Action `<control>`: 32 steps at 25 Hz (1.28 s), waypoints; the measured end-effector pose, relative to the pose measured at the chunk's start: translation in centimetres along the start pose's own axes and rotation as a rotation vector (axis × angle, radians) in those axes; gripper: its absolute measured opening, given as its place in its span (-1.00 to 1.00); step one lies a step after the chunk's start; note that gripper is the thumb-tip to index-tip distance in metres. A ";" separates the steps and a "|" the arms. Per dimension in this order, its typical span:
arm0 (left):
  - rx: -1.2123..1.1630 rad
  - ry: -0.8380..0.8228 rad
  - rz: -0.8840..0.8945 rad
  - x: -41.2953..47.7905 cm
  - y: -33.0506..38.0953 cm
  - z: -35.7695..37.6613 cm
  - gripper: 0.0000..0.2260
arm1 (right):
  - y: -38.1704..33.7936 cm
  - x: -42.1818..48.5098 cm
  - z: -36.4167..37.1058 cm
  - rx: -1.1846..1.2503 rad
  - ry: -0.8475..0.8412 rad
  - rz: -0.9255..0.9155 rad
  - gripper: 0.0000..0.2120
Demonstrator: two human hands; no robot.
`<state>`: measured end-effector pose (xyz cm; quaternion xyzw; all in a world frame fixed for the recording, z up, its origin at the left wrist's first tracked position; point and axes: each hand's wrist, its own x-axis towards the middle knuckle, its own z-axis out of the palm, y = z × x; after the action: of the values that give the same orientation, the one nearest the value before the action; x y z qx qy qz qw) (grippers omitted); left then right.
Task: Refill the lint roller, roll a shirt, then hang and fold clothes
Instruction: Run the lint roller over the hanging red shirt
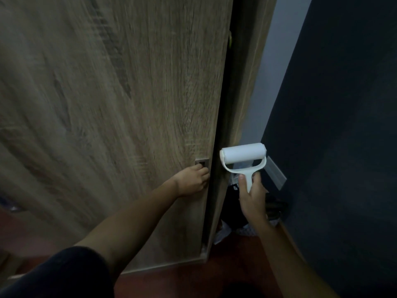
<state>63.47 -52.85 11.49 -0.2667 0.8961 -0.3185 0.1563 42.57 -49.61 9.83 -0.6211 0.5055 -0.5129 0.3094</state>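
A white lint roller with a fresh white roll stands upright in my right hand, which grips its handle, just right of the wardrobe. My left hand reaches forward with its fingers hooked into the small metal recessed handle near the right edge of the wood-grain sliding wardrobe door. A narrow dark gap shows between that door and the wardrobe's side panel. No shirt or other clothes can be made out clearly.
A dark blue wall stands on the right with a pale strip fixed to it. Dark bags and crumpled things lie on the reddish floor between wardrobe and wall.
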 end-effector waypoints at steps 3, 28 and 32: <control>0.029 0.055 -0.008 -4.4 -0.2 1.7 -0.84 | -1.9 -1.4 3.2 0.042 0.011 -0.010 -0.79; 0.080 0.056 -0.294 -43.3 -1.7 8.6 -0.81 | -12.9 -9.1 27.4 0.151 -0.234 -0.079 -0.92; 0.062 0.030 -0.317 -45.3 -1.8 8.9 -0.87 | -13.2 -8.7 28.1 0.136 -0.255 -0.081 -0.92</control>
<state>104.77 -32.23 11.01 -0.3952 0.8347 -0.3707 0.0987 73.70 -41.25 11.04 -0.6786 0.4007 -0.4749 0.3917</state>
